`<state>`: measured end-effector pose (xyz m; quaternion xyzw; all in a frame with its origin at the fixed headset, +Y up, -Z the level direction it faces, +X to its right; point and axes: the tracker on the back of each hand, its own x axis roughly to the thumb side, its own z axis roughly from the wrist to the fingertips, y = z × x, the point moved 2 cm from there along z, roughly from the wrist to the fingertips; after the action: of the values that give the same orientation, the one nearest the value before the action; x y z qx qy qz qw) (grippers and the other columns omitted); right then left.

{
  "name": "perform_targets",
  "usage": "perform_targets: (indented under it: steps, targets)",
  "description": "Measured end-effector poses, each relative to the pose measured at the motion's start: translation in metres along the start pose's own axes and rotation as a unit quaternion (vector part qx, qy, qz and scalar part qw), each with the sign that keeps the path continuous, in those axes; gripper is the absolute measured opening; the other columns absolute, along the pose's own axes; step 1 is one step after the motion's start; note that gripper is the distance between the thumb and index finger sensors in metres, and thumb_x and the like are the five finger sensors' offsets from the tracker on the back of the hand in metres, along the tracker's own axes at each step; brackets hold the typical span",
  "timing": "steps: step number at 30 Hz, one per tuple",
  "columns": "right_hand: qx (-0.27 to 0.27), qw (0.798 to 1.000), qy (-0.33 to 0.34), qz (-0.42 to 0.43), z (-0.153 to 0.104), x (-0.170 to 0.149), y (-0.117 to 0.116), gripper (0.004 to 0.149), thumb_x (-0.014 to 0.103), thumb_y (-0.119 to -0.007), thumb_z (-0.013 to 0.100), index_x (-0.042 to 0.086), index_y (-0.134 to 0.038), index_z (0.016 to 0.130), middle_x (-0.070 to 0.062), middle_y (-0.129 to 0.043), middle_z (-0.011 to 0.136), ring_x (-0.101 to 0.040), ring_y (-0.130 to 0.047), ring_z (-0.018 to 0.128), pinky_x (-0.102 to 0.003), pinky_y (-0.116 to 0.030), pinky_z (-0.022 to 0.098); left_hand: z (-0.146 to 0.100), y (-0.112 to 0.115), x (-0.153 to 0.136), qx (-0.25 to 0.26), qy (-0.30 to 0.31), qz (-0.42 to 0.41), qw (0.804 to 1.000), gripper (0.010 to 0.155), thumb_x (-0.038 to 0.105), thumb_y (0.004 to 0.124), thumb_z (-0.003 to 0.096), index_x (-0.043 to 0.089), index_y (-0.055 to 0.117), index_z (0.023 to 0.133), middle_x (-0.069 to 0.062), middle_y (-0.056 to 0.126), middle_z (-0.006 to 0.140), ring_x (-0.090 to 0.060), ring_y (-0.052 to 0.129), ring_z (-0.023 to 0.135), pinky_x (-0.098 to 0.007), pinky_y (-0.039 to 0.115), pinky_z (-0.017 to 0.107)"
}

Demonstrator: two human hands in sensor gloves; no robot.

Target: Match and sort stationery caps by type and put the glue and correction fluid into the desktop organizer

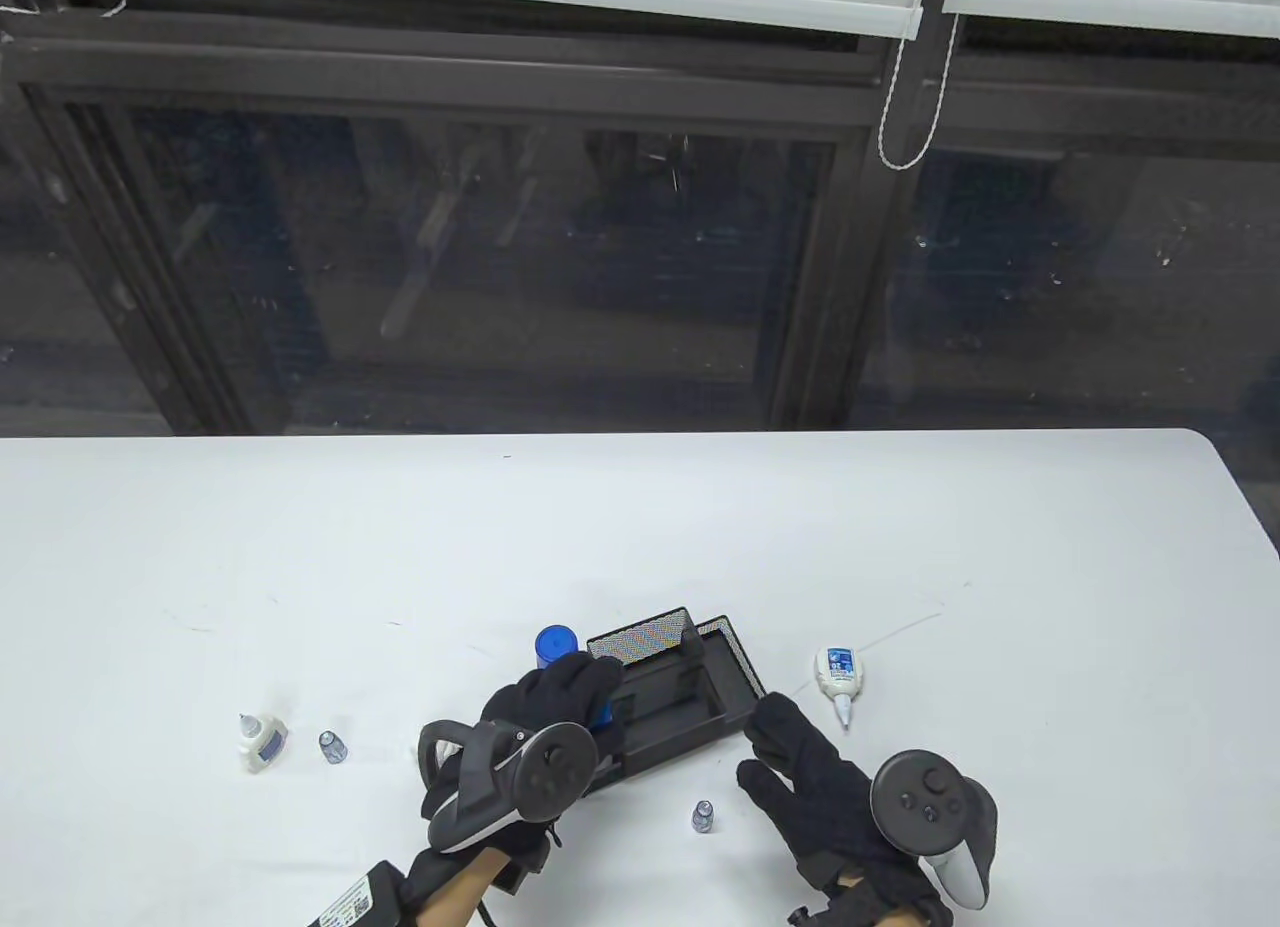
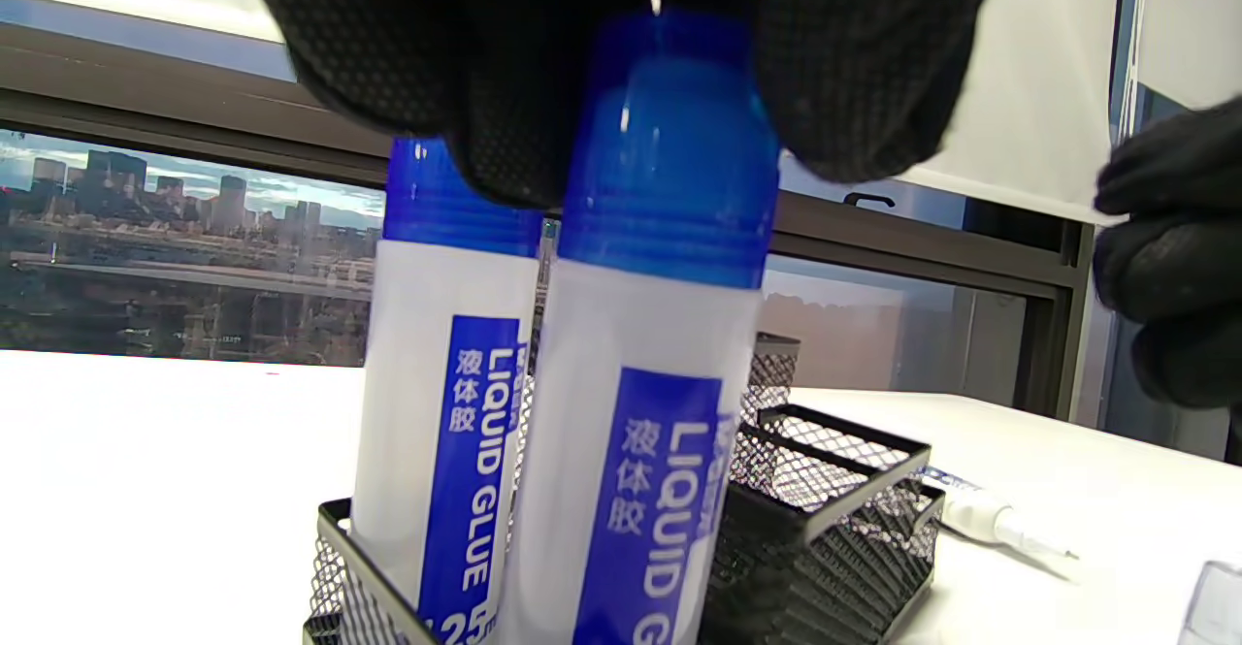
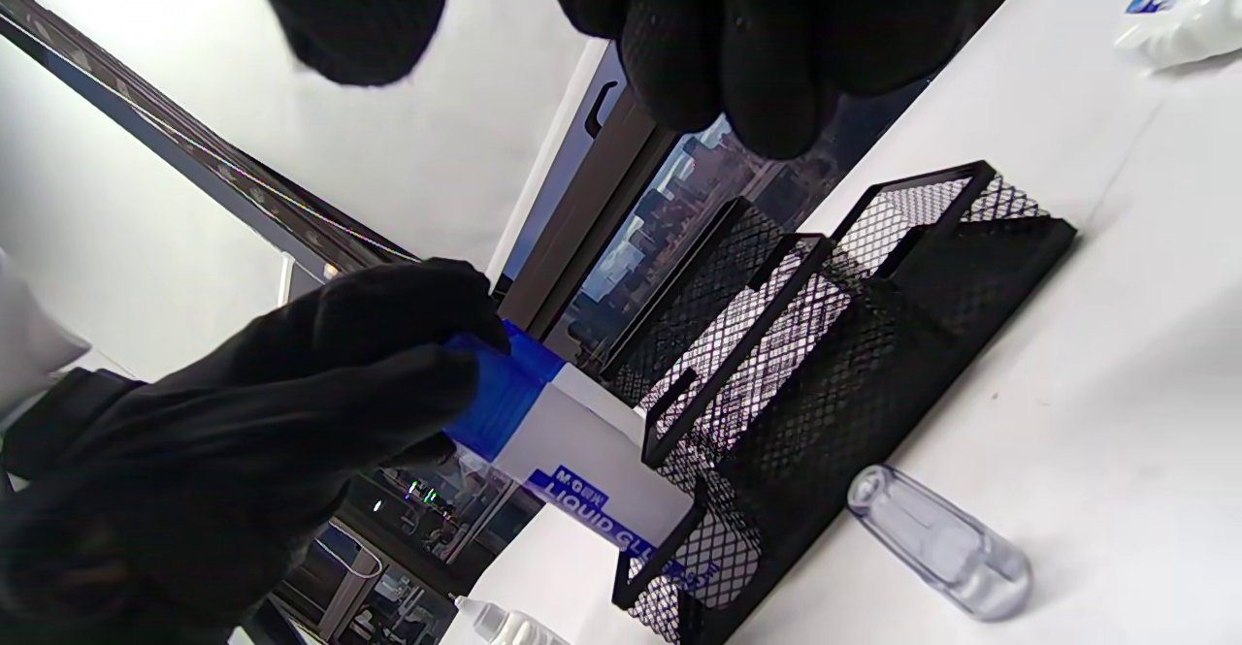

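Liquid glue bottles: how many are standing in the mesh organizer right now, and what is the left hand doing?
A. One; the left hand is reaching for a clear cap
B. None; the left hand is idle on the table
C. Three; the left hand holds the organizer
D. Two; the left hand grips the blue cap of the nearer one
D: the left wrist view shows two liquid glue bottles in the mesh organizer, the left hand on the nearer blue cap.

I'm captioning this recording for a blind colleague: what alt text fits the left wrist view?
The left hand grips the blue cap of a liquid glue bottle standing in a black mesh organizer, beside a second glue bottle. A white table and a window lie behind.
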<state>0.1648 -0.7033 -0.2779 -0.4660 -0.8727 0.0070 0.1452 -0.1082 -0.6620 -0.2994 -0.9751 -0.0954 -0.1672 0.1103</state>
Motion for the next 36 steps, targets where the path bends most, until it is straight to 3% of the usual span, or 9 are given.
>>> perform_targets:
  steps: [7, 11, 14, 19, 25, 36]
  targets:
    - [0.005, 1.000, 0.001, -0.012, 0.001, 0.001, -0.003, 0.071, 0.048, -0.073, 0.051, 0.014, -0.049, 0.110, -0.016, -0.068, 0.106, -0.040, -0.077, 0.092, -0.055, -0.064, 0.069, -0.011, -0.032, -0.019, 0.029, -0.016, -0.039, 0.999, 0.066, 0.058, 0.081, 0.0499, 0.033, 0.064, 0.108, -0.005, 0.077, 0.112, -0.027, 0.094, 0.093, -0.049, 0.079, 0.065]
    - [0.012, 1.000, 0.001, -0.017, 0.001, 0.002, -0.007, 0.071, 0.048, -0.073, 0.051, 0.014, -0.049, 0.110, -0.016, -0.068, 0.106, -0.040, -0.077, 0.092, -0.055, -0.064, 0.069, -0.020, -0.048, -0.048, 0.044, -0.049, -0.056, 0.996, 0.068, 0.059, 0.080, 0.0498, 0.032, 0.062, 0.110, -0.006, 0.075, 0.114, -0.029, 0.091, 0.096, -0.051, 0.077, 0.067]
    - [0.017, 1.000, 0.001, -0.021, 0.001, 0.002, -0.009, 0.071, 0.048, -0.073, 0.051, 0.014, -0.049, 0.110, -0.016, -0.068, 0.106, -0.040, -0.077, 0.092, -0.055, -0.064, 0.069, -0.029, -0.047, -0.076, 0.027, -0.081, -0.061, 0.994, 0.071, 0.061, 0.079, 0.0495, 0.032, 0.060, 0.111, -0.007, 0.072, 0.116, -0.031, 0.087, 0.100, -0.053, 0.075, 0.069]
    - [0.027, 0.999, -0.001, -0.027, 0.002, 0.001, -0.013, 0.071, 0.048, -0.073, 0.051, 0.014, -0.049, 0.110, -0.016, -0.067, 0.106, -0.040, -0.077, 0.092, -0.055, -0.064, 0.069, -0.045, -0.020, -0.117, 0.008, -0.123, -0.102, 0.987, 0.072, 0.062, 0.079, 0.0485, 0.031, 0.060, 0.111, -0.007, 0.071, 0.117, -0.031, 0.086, 0.101, -0.054, 0.075, 0.068]
    - [0.035, 0.999, -0.004, -0.031, 0.003, 0.000, -0.016, 0.071, 0.048, -0.073, 0.051, 0.014, -0.050, 0.110, -0.016, -0.068, 0.106, -0.040, -0.077, 0.092, -0.055, -0.064, 0.069, -0.052, 0.025, -0.147, -0.073, -0.168, -0.126, 0.975, 0.075, 0.061, 0.080, 0.0483, 0.029, 0.058, 0.112, -0.007, 0.069, 0.118, -0.033, 0.083, 0.104, -0.055, 0.073, 0.069]
    - [0.041, 0.999, -0.008, -0.032, 0.003, -0.001, -0.016, 0.071, 0.048, -0.073, 0.051, 0.014, -0.050, 0.109, -0.016, -0.068, 0.106, -0.040, -0.077, 0.091, -0.055, -0.064, 0.069, -0.052, 0.068, -0.162, -0.152, -0.199, -0.093, 0.964, 0.072, 0.058, 0.082, 0.0473, 0.030, 0.061, 0.110, -0.005, 0.074, 0.115, -0.032, 0.087, 0.101, -0.054, 0.074, 0.069]
